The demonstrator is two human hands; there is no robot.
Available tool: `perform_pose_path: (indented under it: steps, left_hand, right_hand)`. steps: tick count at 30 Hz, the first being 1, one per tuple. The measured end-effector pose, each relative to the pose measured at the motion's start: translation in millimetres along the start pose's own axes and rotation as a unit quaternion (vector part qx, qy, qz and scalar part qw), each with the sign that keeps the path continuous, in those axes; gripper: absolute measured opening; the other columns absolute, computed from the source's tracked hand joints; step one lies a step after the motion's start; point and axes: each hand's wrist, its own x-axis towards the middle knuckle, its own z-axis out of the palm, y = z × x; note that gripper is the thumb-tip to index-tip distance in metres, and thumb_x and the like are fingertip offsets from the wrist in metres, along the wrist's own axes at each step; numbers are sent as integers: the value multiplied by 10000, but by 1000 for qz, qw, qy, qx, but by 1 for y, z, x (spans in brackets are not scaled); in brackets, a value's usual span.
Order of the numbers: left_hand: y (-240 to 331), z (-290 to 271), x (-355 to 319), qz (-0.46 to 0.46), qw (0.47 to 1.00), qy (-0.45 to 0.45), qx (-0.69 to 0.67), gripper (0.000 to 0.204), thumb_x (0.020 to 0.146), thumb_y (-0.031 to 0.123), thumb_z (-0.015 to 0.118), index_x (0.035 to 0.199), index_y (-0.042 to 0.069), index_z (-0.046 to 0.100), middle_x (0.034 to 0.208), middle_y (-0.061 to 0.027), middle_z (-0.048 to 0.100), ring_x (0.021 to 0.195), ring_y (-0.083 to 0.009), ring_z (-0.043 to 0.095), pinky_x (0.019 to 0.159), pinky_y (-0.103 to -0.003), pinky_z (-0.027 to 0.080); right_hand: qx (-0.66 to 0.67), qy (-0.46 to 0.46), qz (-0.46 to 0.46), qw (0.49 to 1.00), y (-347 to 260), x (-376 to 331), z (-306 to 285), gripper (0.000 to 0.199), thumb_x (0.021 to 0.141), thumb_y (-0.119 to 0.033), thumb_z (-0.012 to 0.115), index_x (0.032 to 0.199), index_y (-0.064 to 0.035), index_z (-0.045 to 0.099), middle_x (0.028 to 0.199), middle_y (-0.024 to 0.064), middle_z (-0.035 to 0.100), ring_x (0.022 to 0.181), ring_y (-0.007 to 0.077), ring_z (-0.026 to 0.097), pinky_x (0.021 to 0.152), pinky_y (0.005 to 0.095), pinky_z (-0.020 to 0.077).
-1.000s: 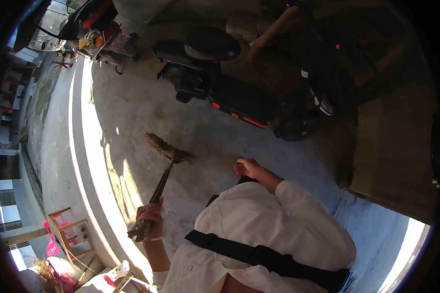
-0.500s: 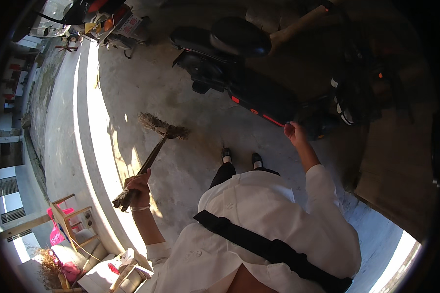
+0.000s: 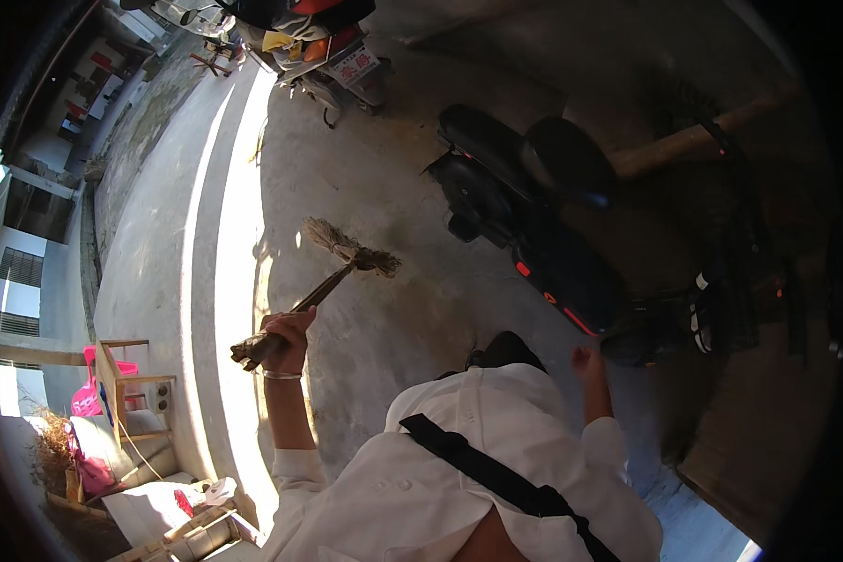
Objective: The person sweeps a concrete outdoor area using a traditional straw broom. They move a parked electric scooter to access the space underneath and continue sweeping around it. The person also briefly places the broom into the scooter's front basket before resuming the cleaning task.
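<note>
My left hand (image 3: 288,339) is wrapped round the handle of a short straw broom (image 3: 326,284). Its thick butt end sticks out behind the fist, and the brown bristle head (image 3: 351,251) points forward and right, over the concrete floor. My right hand (image 3: 588,363) is at my right side, beside the dark electric scooter (image 3: 571,272) with red trim. Its fingers look curled in; whether anything small is inside them is hidden.
Another motorbike (image 3: 332,61) is parked at the far left. At the lower left are a wooden frame (image 3: 140,379), a pink plastic chair (image 3: 86,398) and pale sacks (image 3: 145,510). A brown panel (image 3: 749,450) borders the right side. Bright sunlight strips cross the concrete (image 3: 347,169).
My view has turned, shifting the scooter and motorbike rightward in the picture. My right hand has come back closer to my body. The broom stays in my left hand.
</note>
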Motion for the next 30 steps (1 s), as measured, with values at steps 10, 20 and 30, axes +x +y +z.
perform_pose_path:
  steps: [10,20,30]
  left_hand:
    - [34,97,121,110,992,-24,-63,762,741,-43,517,1248,24,-47,750,-124,435,647,-236,495,585,-351,551]
    - [116,229,277,247,964,-18,-97,901,701,15,580,1255,134,-121,791,-151,416,610,-250,497,514,-394,555]
    - [256,368,501,380,923,56,-9,185,759,128,574,864,-16,522,890,-171,504,593,-248,569,519,-322,573]
  right_hand:
    - [-68,-82,16,994,-2,54,160,53,740,-82,533,749,-30,539,711,83,586,665,191,588,586,309,510]
    - [-220,-118,81,965,33,63,388,111,785,-167,550,813,-60,547,701,88,588,617,200,577,543,332,493]
    - [-172,-71,9,983,70,102,549,119,777,-182,573,847,-88,555,707,88,593,599,206,573,517,349,493]
